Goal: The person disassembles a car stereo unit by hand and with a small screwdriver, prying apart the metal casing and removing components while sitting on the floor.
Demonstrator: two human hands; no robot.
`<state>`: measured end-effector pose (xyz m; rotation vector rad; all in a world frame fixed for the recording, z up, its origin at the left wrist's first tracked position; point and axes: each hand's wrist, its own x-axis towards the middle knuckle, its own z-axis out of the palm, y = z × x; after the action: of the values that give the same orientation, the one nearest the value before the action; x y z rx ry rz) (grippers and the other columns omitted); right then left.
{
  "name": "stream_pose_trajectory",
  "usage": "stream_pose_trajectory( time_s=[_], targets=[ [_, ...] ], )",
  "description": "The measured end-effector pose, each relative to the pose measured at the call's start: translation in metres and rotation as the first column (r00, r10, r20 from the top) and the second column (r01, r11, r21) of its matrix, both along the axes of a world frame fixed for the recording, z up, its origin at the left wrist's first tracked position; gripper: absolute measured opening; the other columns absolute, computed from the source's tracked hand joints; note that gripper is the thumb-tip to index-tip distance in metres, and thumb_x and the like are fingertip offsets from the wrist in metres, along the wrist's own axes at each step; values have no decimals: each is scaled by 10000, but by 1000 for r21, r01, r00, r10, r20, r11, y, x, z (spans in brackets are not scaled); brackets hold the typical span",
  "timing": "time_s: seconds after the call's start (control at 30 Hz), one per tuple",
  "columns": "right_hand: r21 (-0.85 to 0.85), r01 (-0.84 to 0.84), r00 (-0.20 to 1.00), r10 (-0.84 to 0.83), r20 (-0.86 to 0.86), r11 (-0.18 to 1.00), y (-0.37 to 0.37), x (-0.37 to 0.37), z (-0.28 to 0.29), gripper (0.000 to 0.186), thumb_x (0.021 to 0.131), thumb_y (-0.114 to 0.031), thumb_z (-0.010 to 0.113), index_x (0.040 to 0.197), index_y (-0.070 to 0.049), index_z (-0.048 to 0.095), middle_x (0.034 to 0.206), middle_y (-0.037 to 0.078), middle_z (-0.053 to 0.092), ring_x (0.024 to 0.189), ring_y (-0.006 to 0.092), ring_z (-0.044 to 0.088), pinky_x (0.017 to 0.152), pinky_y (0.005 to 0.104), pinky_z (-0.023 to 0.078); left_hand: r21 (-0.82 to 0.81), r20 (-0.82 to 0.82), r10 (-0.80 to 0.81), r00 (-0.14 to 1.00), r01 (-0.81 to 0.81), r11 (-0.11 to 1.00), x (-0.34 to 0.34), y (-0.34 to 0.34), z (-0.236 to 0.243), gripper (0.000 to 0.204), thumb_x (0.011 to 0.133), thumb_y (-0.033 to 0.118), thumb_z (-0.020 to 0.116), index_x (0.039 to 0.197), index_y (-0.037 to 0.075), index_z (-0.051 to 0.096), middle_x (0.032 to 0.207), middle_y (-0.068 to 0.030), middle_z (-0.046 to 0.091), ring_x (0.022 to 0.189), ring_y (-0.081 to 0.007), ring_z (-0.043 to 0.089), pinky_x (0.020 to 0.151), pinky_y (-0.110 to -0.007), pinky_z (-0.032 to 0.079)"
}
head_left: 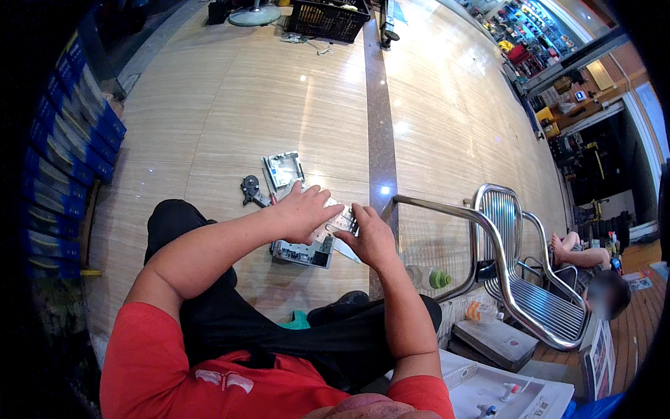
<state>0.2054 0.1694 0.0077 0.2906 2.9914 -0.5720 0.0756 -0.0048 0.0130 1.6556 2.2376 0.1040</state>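
On the floor in front of me lies a grey box-shaped housing [301,254] with an open, compartmented inside. Above it is a pale metal plate [335,222] with small holes. My left hand [305,214] rests over the plate's left part, its fingers curled onto it. At the plate's right edge, my right hand [368,237] grips it between thumb and fingers. Just beyond my left hand lies a white, frame-like plastic part [285,168]. A black part with a round end [251,187] is beside it. My hands hide much of the plate.
A chrome-framed slatted chair [509,258] stands at right, near a green-capped bottle [440,279]. Blue boxes [66,160] are stacked at left. A black crate [328,19] is on the far floor. Another person [593,258] is at far right, beyond the chair.
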Motion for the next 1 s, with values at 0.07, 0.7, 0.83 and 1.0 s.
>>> stream_pose_trajectory(
  time_s=[0.07,0.7,0.83,1.0],
  targets=[
    [11,-1,1000,1,13,1000,0,0,0,658,840,-378,790,1341,-49,517,1200,183,622,1068,394,653,841,483,557,7,-3,-3,1000,3,1000,0,0,-3,980,698,301,899,1537,188,406,1431,-162,470,1389,-352,418,1111,-612,342],
    [10,-4,1000,4,-30,1000,2,1,-4,595,838,-363,791,1275,-46,543,1133,190,639,1029,403,659,824,490,555,36,-28,-21,999,22,999,0,0,-8,969,696,302,904,1525,190,414,1419,-171,471,1392,-365,411,1091,-613,347],
    [25,-15,1000,16,-27,1000,1,2,-5,642,836,-364,792,1320,-46,517,1151,192,631,1033,401,661,824,488,557,26,-35,-24,999,25,999,0,0,-7,963,704,301,899,1528,192,410,1430,-180,465,1402,-369,405,1103,-615,337],
    [13,26,1000,-26,-13,1000,0,0,-3,657,831,-359,802,1338,-39,533,1185,185,630,1062,392,647,860,462,542,33,-2,-13,1000,13,999,0,0,-2,976,701,298,902,1533,193,401,1454,-180,446,1408,-372,399,1113,-617,324]
  ],
)
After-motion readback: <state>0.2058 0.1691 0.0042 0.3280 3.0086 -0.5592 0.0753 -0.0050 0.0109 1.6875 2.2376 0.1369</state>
